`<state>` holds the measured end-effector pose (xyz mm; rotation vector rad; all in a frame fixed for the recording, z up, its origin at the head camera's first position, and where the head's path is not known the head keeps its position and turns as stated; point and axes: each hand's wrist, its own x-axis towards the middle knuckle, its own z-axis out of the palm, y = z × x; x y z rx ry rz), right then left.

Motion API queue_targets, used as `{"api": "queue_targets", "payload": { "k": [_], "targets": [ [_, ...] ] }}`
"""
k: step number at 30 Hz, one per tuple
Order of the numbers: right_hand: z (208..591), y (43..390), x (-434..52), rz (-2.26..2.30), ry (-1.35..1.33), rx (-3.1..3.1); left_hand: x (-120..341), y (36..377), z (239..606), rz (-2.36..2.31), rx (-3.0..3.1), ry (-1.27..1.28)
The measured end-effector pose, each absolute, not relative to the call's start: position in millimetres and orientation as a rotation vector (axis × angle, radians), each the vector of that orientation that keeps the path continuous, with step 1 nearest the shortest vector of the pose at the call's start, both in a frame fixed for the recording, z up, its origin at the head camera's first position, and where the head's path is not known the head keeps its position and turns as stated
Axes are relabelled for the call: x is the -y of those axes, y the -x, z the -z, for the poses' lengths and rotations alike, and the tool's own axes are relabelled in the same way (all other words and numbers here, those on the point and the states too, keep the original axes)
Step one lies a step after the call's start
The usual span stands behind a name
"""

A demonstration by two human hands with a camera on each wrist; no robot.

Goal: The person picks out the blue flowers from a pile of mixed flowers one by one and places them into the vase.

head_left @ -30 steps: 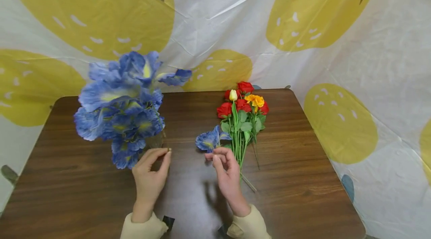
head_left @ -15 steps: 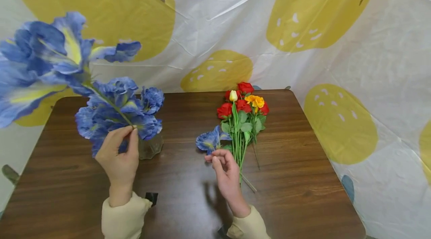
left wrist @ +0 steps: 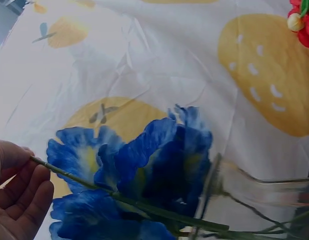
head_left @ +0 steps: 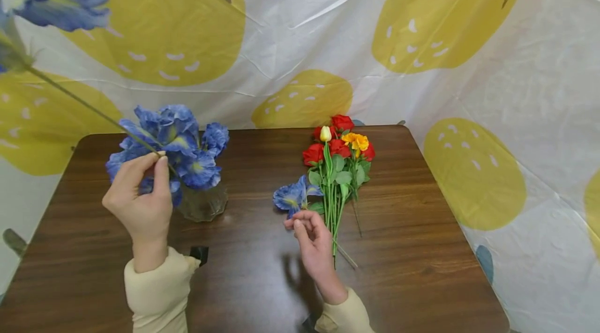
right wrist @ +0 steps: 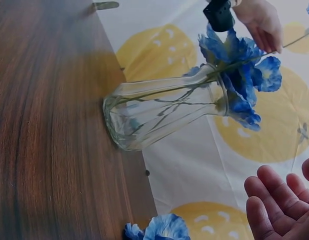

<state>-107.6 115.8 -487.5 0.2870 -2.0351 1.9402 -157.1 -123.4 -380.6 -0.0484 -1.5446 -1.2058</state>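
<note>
My left hand (head_left: 140,202) pinches the long stem (left wrist: 74,177) of a blue iris between thumb and fingertips. The iris's blossom (head_left: 67,4) leans away to the upper left, partly out of the head view. In the left wrist view the stem's lower end overlaps the mouth of a glass vase (right wrist: 159,112). Several blue irises (head_left: 175,140) stand in that vase, their stems showing through the glass. My right hand (head_left: 316,249) hovers with loosely bent fingers and holds nothing. Just beyond its fingertips a single blue iris (head_left: 290,195) lies on the table.
Right of the lone iris lies a bunch of red roses (head_left: 313,154), with a pale yellow tulip (head_left: 325,134) and an orange flower (head_left: 356,141) among them. The brown wooden table (head_left: 398,281) backs onto a white cloth (head_left: 300,25) with yellow fruit prints.
My left hand has moved up and to the left, lifting the pinched iris so its blossom swings toward the upper-left corner. More of the vase now shows. The right hand has barely moved.
</note>
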Motion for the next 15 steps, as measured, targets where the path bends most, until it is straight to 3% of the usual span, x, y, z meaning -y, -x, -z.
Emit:
{"api": "queue_targets", "payload": {
  "k": [15],
  "targets": [
    [490.4, 107.2, -116.2, -1.950, -0.279, 2.031, 125.4, 158.3, 373.3, 1.235, 1.457, 0.033]
  ]
}}
